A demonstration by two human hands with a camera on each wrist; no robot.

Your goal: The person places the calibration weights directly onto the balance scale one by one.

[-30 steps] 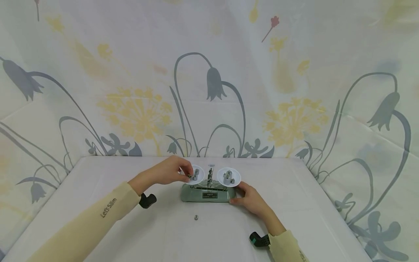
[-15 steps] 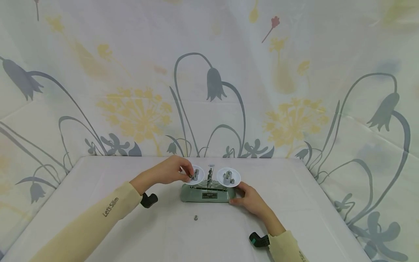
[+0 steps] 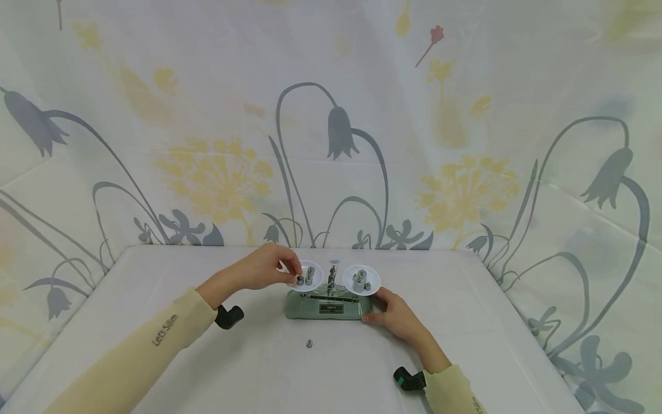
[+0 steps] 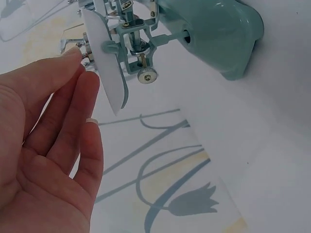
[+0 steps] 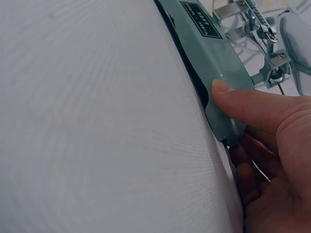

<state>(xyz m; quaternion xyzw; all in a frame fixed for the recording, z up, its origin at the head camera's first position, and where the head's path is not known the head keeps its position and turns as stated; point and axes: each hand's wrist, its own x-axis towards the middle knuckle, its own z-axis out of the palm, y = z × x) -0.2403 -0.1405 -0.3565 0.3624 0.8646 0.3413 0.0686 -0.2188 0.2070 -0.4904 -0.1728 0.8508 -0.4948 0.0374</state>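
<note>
A green balance scale (image 3: 331,309) stands on the table with two white pans. The left pan (image 3: 316,286) bears several small metal weights (image 3: 309,276), among them a short one (image 3: 300,280) beside the fingertips. My left hand (image 3: 269,267) is at that pan's left edge, thumb and fingers close to the short weight; the wrist view shows the weights partly hidden behind the pan. More metal weights (image 3: 360,280) stand on the right pan (image 3: 374,280). With thumb in front and fingers behind, my right hand (image 3: 398,313) grips the right end of the green base (image 5: 218,63).
One loose metal weight (image 3: 309,343) lies on the white tabletop (image 3: 269,374) in front of the scale. A flower-patterned curtain (image 3: 331,172) hangs behind the table. Black wrist devices (image 3: 229,317) sit on both forearms.
My left hand has drawn back slightly to the left, and the short weight now shows more fully on the left pan, let go. The right hand keeps its grip on the base.
</note>
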